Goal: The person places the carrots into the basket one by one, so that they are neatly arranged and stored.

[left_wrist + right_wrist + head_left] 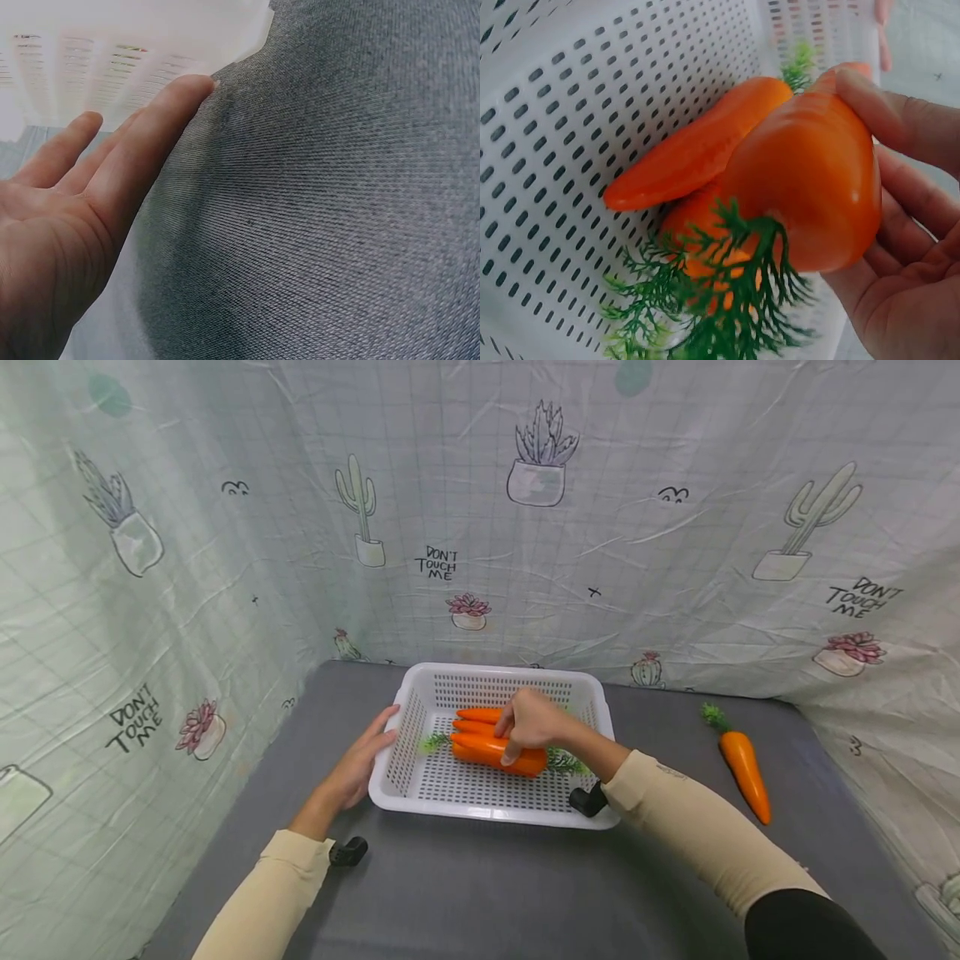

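A white plastic basket [450, 811] with slotted walls stands on the grey surface, holding several orange carrots [474, 714] with green tops. Inside it, my right hand [534, 720] grips one carrot [802, 172], thumb on one side and fingers on the other. This carrot lies over the others, its feathery green top [742, 292] hanging toward the right wrist camera. Another carrot [697, 154] rests on the basket floor beside it. My left hand [365, 762] is at the basket's left wall, fingers extended along the outside; the left wrist view shows fingertips [191, 90] right at the wall.
One more carrot [745, 774] with a short green top lies on the grey surface [480, 893] to the right of the basket. A cactus-printed curtain [637, 568] hangs behind and along both sides.
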Available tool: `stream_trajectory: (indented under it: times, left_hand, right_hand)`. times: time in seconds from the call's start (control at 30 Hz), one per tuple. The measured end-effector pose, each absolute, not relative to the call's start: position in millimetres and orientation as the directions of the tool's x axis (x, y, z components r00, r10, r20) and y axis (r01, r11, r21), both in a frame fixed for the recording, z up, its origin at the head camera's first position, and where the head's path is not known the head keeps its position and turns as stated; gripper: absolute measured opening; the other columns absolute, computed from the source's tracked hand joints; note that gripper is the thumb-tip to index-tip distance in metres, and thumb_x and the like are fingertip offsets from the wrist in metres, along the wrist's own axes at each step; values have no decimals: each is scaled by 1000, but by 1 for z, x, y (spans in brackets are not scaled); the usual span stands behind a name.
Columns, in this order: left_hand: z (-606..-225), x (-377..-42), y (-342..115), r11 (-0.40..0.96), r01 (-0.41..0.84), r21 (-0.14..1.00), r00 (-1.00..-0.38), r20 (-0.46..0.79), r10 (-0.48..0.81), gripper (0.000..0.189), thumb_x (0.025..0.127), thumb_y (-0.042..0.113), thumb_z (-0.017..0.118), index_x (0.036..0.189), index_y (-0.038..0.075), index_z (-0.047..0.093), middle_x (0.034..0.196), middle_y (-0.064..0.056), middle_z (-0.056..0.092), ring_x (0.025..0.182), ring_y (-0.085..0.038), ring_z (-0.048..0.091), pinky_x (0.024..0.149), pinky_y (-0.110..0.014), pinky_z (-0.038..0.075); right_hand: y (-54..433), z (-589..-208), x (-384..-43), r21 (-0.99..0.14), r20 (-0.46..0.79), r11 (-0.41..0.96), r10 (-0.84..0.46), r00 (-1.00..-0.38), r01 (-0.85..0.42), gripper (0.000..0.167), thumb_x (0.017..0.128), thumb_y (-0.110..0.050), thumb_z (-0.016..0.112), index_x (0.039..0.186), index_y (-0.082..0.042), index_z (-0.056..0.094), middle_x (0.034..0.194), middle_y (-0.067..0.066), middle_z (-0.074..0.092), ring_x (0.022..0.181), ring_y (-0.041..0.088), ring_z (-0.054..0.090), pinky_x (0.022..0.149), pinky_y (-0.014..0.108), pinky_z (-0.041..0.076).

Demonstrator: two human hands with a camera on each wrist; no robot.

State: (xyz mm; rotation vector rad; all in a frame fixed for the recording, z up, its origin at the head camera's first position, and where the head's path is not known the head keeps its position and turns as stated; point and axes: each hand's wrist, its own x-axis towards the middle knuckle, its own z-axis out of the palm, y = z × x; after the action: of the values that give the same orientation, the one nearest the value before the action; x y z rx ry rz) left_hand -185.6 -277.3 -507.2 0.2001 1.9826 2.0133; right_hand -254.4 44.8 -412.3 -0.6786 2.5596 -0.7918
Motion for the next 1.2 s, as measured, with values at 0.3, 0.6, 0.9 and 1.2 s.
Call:
stream_trajectory:
  times: [0.3, 0.6, 0.9, 1.2]
  left_hand:
    - [-508, -177, -277, 24, -161, 987, -937, -161, 309, 63, 114, 39, 35, 168, 33, 4, 173, -17, 17, 144, -43, 41, 99, -40, 49]
    - [-510, -176, -274, 34, -159, 987, -939, -162, 303, 62, 114, 40, 36, 168, 34, 6, 173, -17, 17, 144, -45, 42, 100, -43, 49]
    - [-507, -184, -274, 20, -138, 990, -943, -137, 302, 63, 114, 39, 35, 168, 31, 4, 175, -16, 14, 147, -46, 37, 100, -39, 48]
    - [-503, -184, -274, 10, -144, 990, -946, -141, 292, 61, 114, 38, 35, 168, 32, 6, 173, -17, 18, 144, -42, 39, 99, -40, 48]
  right_hand:
    - [39, -430, -258, -591, -238, 696, -633, -737, -407, 40, 66, -15, 100, 101, -6, 84, 101, 3, 80, 90, 16, 65, 85, 32, 58]
    - [41, -448, -261, -548, -253, 703, -656, -711, -454, 45, 67, -19, 100, 106, -7, 83, 109, 4, 81, 103, 17, 65, 94, 36, 57]
    - [36, -450, -263, -496, -256, 720, -655, -711, -485, 45, 69, -26, 100, 106, -9, 83, 109, 2, 80, 99, 16, 66, 95, 38, 58]
    - [32, -453, -265, -435, -289, 719, -681, -672, -542, 34, 71, -26, 99, 95, -11, 80, 96, -2, 74, 89, 15, 58, 88, 32, 53]
